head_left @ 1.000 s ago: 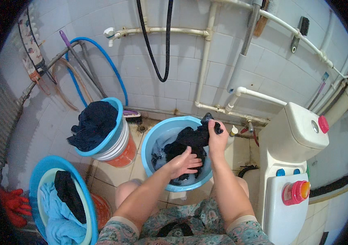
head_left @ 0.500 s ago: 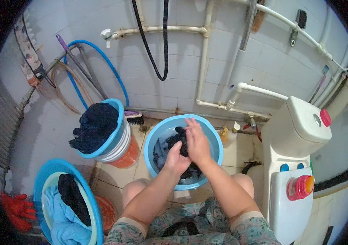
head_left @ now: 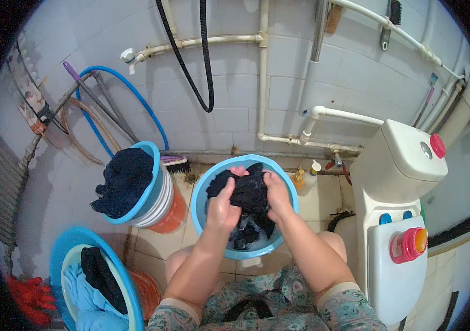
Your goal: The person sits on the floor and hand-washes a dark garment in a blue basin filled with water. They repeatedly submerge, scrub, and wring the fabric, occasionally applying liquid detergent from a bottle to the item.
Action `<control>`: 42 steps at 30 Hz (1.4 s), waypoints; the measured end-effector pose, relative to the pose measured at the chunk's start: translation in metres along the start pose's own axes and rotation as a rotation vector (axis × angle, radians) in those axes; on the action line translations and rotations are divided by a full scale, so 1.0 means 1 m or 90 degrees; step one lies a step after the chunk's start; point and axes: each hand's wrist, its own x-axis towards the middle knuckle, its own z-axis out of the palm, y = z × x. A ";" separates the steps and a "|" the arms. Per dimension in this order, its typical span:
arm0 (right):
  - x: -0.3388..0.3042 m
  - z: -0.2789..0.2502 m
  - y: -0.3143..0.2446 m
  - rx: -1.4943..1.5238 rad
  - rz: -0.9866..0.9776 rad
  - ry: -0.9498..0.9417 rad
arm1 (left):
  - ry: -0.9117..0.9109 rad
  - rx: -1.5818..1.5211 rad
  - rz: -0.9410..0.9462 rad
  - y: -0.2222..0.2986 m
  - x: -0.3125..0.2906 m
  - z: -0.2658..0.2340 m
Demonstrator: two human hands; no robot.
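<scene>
A light blue basin (head_left: 287, 237) stands on the tiled floor between my knees. Over it I hold a soaked black garment (head_left: 248, 190), stretched between both hands; its kind does not show. My left hand (head_left: 225, 207) grips its left side with the thumb on top, and some pink fingertips show at its far edge. On the opposite side my right hand (head_left: 277, 197) is closed on the fabric, thumb uppermost. The lower part of the dark cloth hangs or lies in sudsy water nearer me, where its outline is hard to make out.
Dark clothes (head_left: 127, 179) fill a blue basin atop a bucket (head_left: 170, 212) at left. Nearer, a blue tub (head_left: 61, 259) holds a pale basin with a light blue towel (head_left: 88, 300). Pump bottles (head_left: 307, 181) stand beside my basin; a toilet (head_left: 392, 276) with a red jar (head_left: 403, 246) is at right.
My hands, pressed together over the bunched black cloth before, have moved apart and spread the garment between them. The whole view has shifted slightly.
</scene>
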 end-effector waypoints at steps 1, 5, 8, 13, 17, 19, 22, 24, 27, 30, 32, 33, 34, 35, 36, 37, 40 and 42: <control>-0.014 0.009 -0.006 0.092 0.046 -0.069 | -0.032 0.078 0.069 0.011 -0.001 -0.001; -0.032 0.018 -0.011 0.275 0.143 -0.212 | -0.125 0.226 0.245 0.036 -0.013 0.040; -0.035 0.020 -0.003 0.333 0.231 -0.225 | -0.209 0.289 0.372 0.038 -0.017 0.060; -0.048 0.018 -0.026 0.479 0.285 -0.298 | -0.061 0.451 0.280 0.041 0.009 0.004; -0.009 0.000 -0.009 0.347 0.202 -0.046 | 0.015 0.344 0.001 0.011 0.010 -0.015; -0.001 -0.006 -0.016 0.301 0.012 0.055 | 0.020 0.179 -0.188 -0.001 0.006 -0.018; -0.020 0.009 -0.030 -0.133 -0.308 0.104 | -0.030 -0.073 -0.378 -0.020 0.002 -0.025; -0.034 0.016 -0.001 -0.413 -0.540 -0.004 | -0.109 -0.127 -0.285 -0.024 -0.002 -0.024; -0.065 0.033 0.026 -0.590 -0.681 -0.353 | 0.061 -0.112 -0.320 -0.012 0.007 -0.012; -0.054 0.033 0.023 -0.697 -0.735 -0.332 | -0.127 -0.109 -0.145 -0.029 0.001 -0.038; -0.031 0.028 0.011 -0.724 -0.702 -0.160 | 0.037 -0.040 -0.147 -0.030 -0.003 -0.020; -0.019 0.022 0.005 -0.715 -0.595 -0.144 | 0.118 -0.010 -0.148 -0.030 -0.005 -0.013; -0.009 0.012 0.006 -0.690 -0.538 -0.077 | 0.110 -0.041 -0.174 -0.034 -0.004 -0.015; 0.000 0.004 0.010 -0.659 -0.478 -0.009 | 0.116 -0.006 -0.167 -0.036 -0.006 -0.007; 0.000 -0.002 0.018 -0.638 -0.459 -0.032 | 0.113 0.002 -0.162 -0.039 -0.004 -0.008; -0.014 0.004 0.028 -0.676 -0.517 -0.100 | 0.115 0.014 -0.151 -0.037 -0.005 -0.016; -0.014 0.014 0.027 -0.670 -0.563 -0.113 | -0.079 -0.122 -0.016 -0.049 0.016 -0.089; -0.015 0.009 0.032 -0.664 -0.576 -0.100 | -0.043 0.019 -0.014 -0.039 -0.008 -0.035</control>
